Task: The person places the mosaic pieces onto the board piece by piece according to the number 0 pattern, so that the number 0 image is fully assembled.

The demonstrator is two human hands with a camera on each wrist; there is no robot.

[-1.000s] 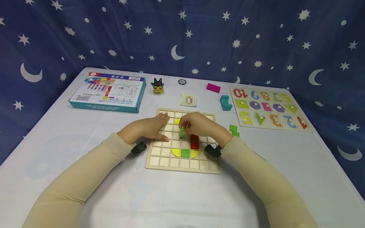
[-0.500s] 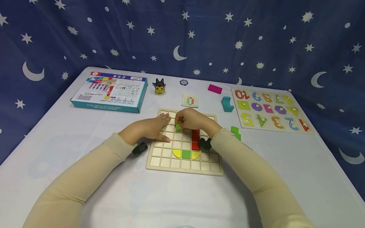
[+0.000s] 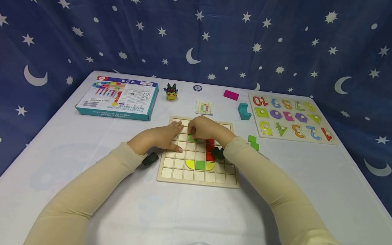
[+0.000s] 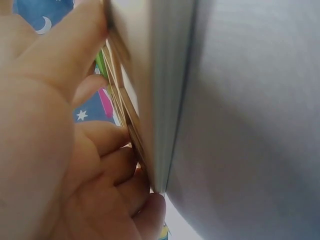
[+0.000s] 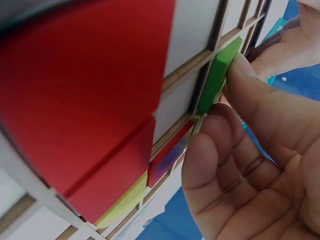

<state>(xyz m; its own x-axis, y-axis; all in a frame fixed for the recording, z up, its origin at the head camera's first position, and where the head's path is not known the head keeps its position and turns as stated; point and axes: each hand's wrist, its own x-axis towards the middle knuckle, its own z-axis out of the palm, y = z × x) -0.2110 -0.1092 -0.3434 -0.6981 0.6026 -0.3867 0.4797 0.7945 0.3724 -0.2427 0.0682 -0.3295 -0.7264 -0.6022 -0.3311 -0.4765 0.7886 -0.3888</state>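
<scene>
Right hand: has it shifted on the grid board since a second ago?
Yes. The right hand, pinching the green piece, has moved toward the far edge of the grid board, away from the red pieces.

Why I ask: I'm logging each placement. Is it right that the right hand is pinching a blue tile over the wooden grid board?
Not quite: the right hand pinches a green tile, not blue, over the wooden grid board. The right wrist view shows it.

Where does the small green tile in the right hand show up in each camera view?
Head: green tile at centre, under the right hand, upper part of the wooden grid board.
Left wrist: only a green sliver behind the fingers; cannot confirm.
Right wrist: upper right, pinched by fingertips.
Shared landmark: the board.
</scene>
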